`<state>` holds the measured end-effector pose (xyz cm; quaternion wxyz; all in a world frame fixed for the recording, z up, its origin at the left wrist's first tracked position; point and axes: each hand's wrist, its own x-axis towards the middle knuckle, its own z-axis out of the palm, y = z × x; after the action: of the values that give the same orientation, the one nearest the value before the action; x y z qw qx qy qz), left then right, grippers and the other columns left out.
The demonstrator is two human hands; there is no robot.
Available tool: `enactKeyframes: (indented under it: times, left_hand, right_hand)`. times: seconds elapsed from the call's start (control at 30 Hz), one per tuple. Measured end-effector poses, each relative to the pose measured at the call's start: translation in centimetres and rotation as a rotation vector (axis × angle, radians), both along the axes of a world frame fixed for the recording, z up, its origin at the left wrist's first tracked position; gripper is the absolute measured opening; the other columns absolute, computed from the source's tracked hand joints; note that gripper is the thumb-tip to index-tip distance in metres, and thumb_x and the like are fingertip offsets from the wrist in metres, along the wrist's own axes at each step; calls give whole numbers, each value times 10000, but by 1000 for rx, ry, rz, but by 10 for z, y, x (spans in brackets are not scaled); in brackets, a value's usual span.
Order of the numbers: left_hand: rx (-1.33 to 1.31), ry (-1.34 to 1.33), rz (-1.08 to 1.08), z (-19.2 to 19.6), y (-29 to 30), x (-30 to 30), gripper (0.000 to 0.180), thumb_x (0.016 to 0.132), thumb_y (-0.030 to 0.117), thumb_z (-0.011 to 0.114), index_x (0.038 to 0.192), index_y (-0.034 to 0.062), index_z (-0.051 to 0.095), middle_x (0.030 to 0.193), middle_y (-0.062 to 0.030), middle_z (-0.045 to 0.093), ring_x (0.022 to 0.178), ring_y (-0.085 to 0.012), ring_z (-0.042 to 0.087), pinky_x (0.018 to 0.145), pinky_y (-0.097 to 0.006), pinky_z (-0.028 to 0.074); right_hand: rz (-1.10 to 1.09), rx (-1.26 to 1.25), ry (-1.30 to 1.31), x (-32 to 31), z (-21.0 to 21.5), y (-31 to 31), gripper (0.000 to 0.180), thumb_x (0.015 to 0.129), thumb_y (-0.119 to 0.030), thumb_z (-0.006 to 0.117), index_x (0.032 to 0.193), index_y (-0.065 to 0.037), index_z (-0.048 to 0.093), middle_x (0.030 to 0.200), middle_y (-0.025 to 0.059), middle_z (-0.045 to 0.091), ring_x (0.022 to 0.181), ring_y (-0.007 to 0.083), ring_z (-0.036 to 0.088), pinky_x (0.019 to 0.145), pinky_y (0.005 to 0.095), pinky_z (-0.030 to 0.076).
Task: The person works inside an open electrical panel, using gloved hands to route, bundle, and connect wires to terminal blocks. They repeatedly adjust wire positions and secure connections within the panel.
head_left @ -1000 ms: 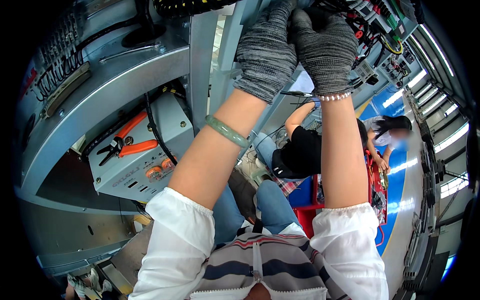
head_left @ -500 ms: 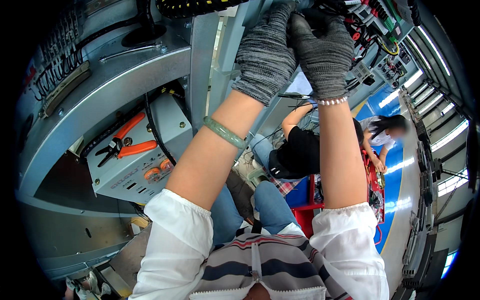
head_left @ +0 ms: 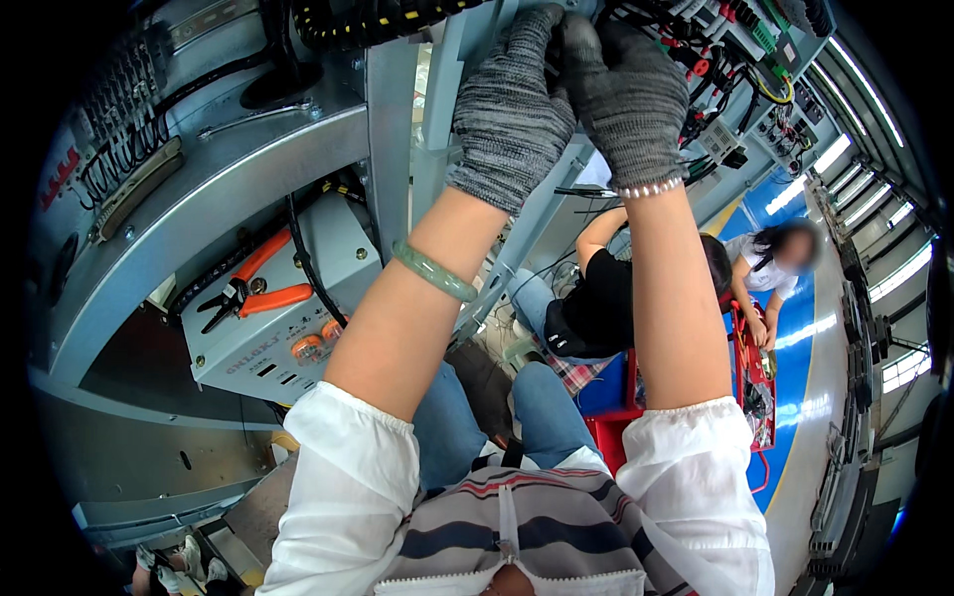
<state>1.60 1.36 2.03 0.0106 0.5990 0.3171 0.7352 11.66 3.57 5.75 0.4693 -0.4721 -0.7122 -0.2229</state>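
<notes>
Both my arms reach up to a grey metal frame post (head_left: 437, 119). My left hand (head_left: 512, 109), in a grey knit glove, has its back to me with the fingers curled against the post. My right hand (head_left: 621, 99), gloved the same way, meets it fingertip to fingertip at the top. Whatever lies between the fingers is hidden by the gloves. A green bangle (head_left: 432, 270) sits on my left forearm and a bead bracelet (head_left: 648, 187) on my right wrist. Black cables with red connectors (head_left: 711, 55) hang just right of my right hand.
Orange-handled pliers (head_left: 253, 288) lie on a grey control box (head_left: 288, 328) at the left. Below, a person in a black shirt (head_left: 596, 298) and a person in white (head_left: 765, 270) bend over a red tool cart (head_left: 750, 368) on a blue floor (head_left: 795, 328).
Both hands stay at the same spot on the frame; only small shifts of the fingers show. The people below have barely moved.
</notes>
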Motion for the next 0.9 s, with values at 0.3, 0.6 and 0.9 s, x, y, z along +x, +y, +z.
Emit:
enactKeyframes:
  times: [0.3, 0.6, 0.9]
  left_hand:
    - [-80, 139, 126, -17, 15, -1, 587, 731, 11, 631, 1280, 103, 445, 1151, -130, 570, 992, -277, 591, 883, -365, 481]
    - [-14, 101, 122, -16, 15, 2, 500, 767, 90, 665, 1238, 65, 500, 1131, -146, 593, 986, -269, 602, 889, -350, 473]
    - [-59, -48, -240, -15, 16, 1, 576, 795, 53, 658, 1313, 40, 404, 1277, -105, 494, 1167, -207, 484, 1023, -315, 379]
  right_hand:
    - [266, 28, 219, -6, -11, 0, 306, 803, -287, 658, 932, -9, 660, 776, 156, 670, 741, 230, 667, 664, 331, 528]
    - [123, 44, -54, -5, -3, 6, 359, 855, -369, 508, 919, -48, 655, 813, 193, 633, 763, 334, 629, 694, 429, 498]
    - [-60, -350, -94, -20, 21, -4, 344, 876, -330, 463, 961, -62, 662, 911, 147, 659, 845, 292, 640, 721, 464, 499]
